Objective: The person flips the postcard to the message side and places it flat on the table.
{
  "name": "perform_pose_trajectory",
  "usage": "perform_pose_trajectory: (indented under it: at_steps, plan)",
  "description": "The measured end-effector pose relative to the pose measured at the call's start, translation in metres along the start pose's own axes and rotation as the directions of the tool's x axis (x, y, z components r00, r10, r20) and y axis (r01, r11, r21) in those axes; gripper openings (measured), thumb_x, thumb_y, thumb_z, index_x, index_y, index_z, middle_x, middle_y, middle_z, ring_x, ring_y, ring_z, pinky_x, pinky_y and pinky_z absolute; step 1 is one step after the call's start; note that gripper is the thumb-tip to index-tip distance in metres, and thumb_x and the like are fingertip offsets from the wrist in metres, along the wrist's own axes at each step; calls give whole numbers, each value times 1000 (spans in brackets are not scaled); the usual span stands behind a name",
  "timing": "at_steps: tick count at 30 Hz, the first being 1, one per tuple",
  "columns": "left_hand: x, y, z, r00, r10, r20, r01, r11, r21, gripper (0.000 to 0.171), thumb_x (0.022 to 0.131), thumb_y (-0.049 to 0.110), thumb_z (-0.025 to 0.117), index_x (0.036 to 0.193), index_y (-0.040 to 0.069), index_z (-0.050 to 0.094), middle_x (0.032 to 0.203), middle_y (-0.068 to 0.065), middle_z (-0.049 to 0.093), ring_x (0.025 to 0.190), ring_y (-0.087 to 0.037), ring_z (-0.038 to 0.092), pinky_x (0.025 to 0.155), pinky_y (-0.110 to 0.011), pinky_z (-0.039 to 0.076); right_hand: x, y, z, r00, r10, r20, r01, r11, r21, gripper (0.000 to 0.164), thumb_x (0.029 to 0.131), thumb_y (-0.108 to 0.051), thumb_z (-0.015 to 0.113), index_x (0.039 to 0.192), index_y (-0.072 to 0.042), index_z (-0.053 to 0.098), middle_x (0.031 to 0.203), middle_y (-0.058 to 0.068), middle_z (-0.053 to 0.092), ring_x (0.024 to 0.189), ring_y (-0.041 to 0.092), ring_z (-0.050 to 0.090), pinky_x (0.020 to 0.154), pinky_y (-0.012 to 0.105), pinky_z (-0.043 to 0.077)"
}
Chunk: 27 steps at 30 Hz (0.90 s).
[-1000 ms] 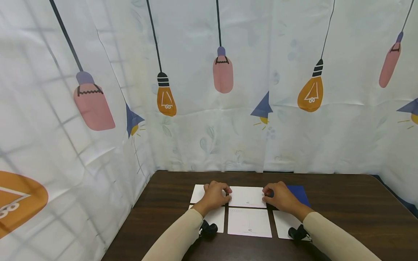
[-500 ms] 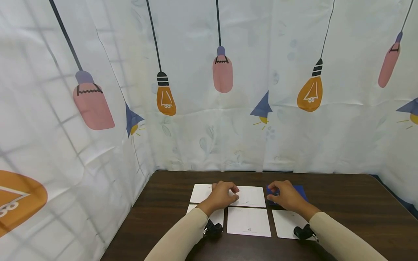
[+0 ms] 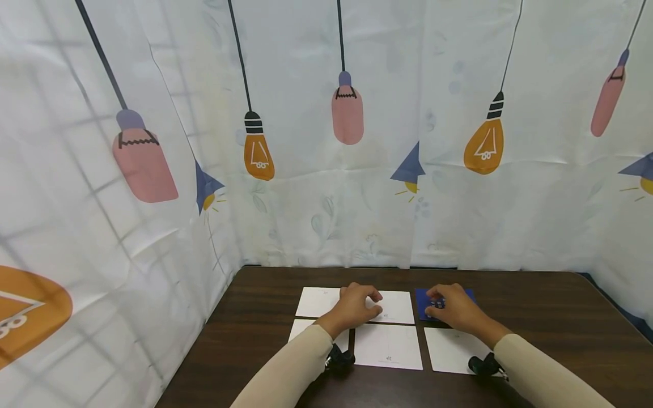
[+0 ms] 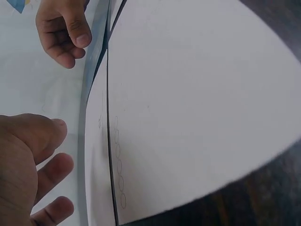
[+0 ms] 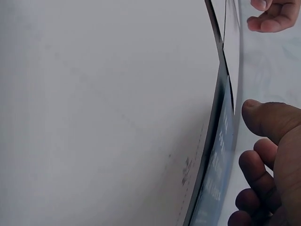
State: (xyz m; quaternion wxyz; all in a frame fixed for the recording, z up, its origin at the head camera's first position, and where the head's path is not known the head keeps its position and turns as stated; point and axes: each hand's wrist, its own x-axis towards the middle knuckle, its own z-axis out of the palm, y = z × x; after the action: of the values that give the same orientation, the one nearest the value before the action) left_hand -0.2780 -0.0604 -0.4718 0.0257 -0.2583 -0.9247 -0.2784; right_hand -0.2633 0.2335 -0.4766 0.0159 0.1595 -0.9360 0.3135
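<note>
My left hand [image 3: 352, 307] hovers over the back middle white card [image 3: 400, 306], its thumb and fingers bent and apart with nothing between them. Over the blue card [image 3: 421, 301] at the back right is my right hand [image 3: 456, 309], likewise curved and holding nothing; it hides much of that card. Whether either hand touches a card cannot be told. In the left wrist view, a gap shows between the left hand's thumb and fingers [image 4: 55, 174]. The right wrist view has the right thumb [image 5: 268, 117] apart from loosely curled fingers, near the blue card's edge [image 5: 218, 165].
More white cards lie in two rows on the dark wooden table [image 3: 551, 328]: one back left [image 3: 312, 303], one front left [image 3: 300, 327], one front middle [image 3: 389, 345] and one front right [image 3: 446, 351]. A lamp-patterned white curtain [image 3: 306, 226] hangs behind and at the left.
Both hands have shifted right. The left went from the middle card's left edge to above it; the right left that card's right edge and uncovered the blue card's left part.
</note>
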Motion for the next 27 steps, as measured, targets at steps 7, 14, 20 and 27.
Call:
perform_pose_trajectory:
  at_steps: [7,14,20,27]
  plan:
    - [5,8,5,1000,20,10,-20,999,28,23,93,27,77,114,17,75,110,10,72,115,-20,54,94,-43,33,-4,10,-4,1000,20,-3,-20,999,-26,44,89,-26,82,124,-4,69,110,3,69,118,35,52,92,52,51]
    - [11,16,9,999,30,46,-32,999,44,31,95,30,74,123,16,72,117,9,71,121,-23,52,97,-42,33,-8,20,-9,999,35,8,-35,999,-41,48,89,-31,82,126,-4,68,113,5,70,122,41,49,93,57,48]
    - [15,20,14,998,23,57,-28,996,83,35,95,34,73,127,18,71,122,10,70,122,-25,53,97,-43,34,-11,23,-16,999,40,2,-40,997,-60,52,88,-30,82,128,-1,67,116,10,70,126,45,45,95,61,45]
    - [21,27,18,998,-3,68,-7,991,137,38,96,39,70,130,21,70,130,9,67,125,-25,51,97,-44,35,-11,31,-22,999,40,-10,-40,992,-123,52,88,-30,82,128,0,67,120,16,68,124,47,45,96,64,44]
